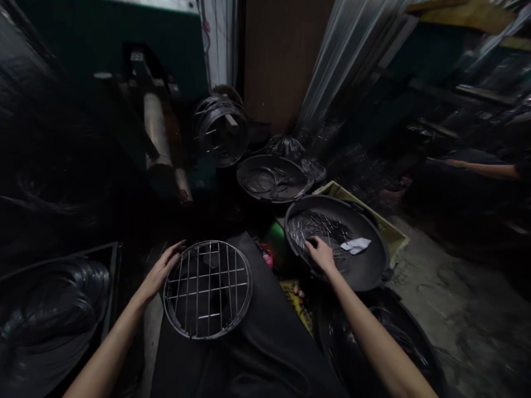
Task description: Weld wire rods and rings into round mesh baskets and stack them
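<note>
Left hand (161,271) is held open and unclenched, its fingers laid against the rim of a round wire grid (207,290). That grid is seen just to the right of the hand, lying flat on a black cloth (265,354). Right hand (320,255) is lowered into a wide black basin (365,271), its fingers pressed among loose straight wire rods (317,229); whether any rod is grasped cannot be told, since the fingertips are hidden. Good handling is favoured by the grid being steadied at its rim, so that its crossed wires are not bent, and by rods being separated singly from the pile. Beyond the right hand, a scrap of white paper (355,246) is seen in the same basin. Farther ahead of both hands, a second basin (244,179) holds curved wire, and a coil of wire hoops (222,130) stands behind it. Well off to the right, a co-worker's forearm (477,168) is seen.
</note>
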`<state>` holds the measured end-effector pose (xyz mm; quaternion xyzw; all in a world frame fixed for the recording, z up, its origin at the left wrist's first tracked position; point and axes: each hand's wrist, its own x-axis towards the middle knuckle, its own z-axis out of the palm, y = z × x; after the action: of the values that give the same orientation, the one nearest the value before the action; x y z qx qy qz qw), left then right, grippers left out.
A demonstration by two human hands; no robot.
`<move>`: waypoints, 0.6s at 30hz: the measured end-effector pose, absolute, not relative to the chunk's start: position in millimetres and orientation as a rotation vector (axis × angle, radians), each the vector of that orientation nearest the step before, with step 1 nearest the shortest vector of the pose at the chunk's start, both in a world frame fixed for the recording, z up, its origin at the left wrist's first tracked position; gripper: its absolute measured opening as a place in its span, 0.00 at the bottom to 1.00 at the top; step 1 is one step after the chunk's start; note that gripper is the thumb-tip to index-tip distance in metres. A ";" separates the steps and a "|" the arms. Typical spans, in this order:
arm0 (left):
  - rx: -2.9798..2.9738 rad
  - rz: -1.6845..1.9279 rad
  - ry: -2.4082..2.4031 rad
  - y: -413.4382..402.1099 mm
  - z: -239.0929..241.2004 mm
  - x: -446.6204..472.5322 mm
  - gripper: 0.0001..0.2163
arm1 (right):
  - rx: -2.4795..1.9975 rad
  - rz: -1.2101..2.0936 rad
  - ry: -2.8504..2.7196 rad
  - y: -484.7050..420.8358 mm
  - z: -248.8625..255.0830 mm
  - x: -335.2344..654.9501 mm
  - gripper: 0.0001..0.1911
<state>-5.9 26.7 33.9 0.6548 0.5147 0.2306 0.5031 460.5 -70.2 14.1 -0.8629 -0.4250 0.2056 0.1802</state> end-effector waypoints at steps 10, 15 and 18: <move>1.343 0.095 1.121 56.2 77.2 9.6 0.34 | -2.570 0.731 -1.248 -22.3 -47.0 482.3 0.17; 1.610 0.338 1.261 35.1 116.6 -12.1 0.42 | -2.563 0.633 -1.224 -31.7 -34.8 499.0 0.20; 1.928 0.661 1.287 14.8 128.4 -13.5 0.49 | -2.591 0.636 -1.259 -38.1 -32.2 504.6 0.24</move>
<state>-13.5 14.8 128.4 0.7469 0.4986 0.2562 0.3576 504.6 -38.1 -32.2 -0.8743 -0.4247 0.2146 0.0958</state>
